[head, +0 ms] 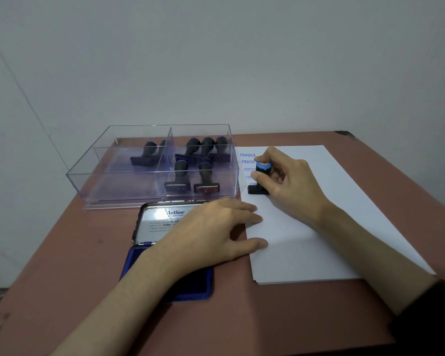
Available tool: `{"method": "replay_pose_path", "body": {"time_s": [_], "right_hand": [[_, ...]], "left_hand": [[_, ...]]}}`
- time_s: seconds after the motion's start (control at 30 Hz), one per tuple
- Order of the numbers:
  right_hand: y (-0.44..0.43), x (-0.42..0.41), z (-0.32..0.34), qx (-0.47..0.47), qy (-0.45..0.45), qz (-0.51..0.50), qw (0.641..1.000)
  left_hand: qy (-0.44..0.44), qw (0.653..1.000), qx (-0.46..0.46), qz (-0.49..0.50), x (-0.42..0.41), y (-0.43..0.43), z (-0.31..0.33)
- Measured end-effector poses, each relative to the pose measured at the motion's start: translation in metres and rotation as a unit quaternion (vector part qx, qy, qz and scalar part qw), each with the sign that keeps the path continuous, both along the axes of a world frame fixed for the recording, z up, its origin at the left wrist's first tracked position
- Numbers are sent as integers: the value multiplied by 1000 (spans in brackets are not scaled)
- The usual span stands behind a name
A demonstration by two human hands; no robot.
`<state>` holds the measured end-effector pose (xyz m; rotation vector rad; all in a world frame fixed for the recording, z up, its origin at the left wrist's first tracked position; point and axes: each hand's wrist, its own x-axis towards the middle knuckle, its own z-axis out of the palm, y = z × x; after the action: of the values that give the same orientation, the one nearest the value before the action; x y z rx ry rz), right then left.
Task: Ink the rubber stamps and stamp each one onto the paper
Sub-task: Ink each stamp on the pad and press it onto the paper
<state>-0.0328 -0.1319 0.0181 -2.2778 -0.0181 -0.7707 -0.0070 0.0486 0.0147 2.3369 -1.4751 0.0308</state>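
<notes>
My right hand (290, 183) grips a black rubber stamp (259, 189) with a blue cap, its base down on the white paper (319, 240). Blue prints reading FRAGILE and AMEND run down the paper's left side above the stamp. My left hand (213, 229) lies flat with straight fingers, its fingertips on the paper's left edge. It reaches over the open blue ink pad (190, 289), whose silver Artline lid (159, 222) stands back.
A clear plastic box (129, 194) with two compartments stands at the back left. Two black stamps (149, 155) lie in its left part and several more in its right part. The reddish table (62, 278) ends at a pale wall behind.
</notes>
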Motion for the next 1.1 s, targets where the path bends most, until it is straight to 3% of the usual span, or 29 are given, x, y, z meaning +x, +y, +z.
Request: {"method": "replay_pose_path", "body": {"time_s": [0.23,0.43,0.53,0.73,1.1], "right_hand": [[-2,-2,-1,3,18,-1,1000],[-5,-4,5,239,13,-10,971],[0,-15,17,298,-6,1,955],[50,-40,18,251,4,65,966],[130,-44,-3,61,-7,153,986]], "left_hand": [[-8,999,-38,-3,0,7,1],[-17,984,-134,120,14,55,16],[-32,971,-132,198,25,82,13],[-34,954,-139,264,32,101,-4],[-25,951,-174,255,34,102,-13]]}}
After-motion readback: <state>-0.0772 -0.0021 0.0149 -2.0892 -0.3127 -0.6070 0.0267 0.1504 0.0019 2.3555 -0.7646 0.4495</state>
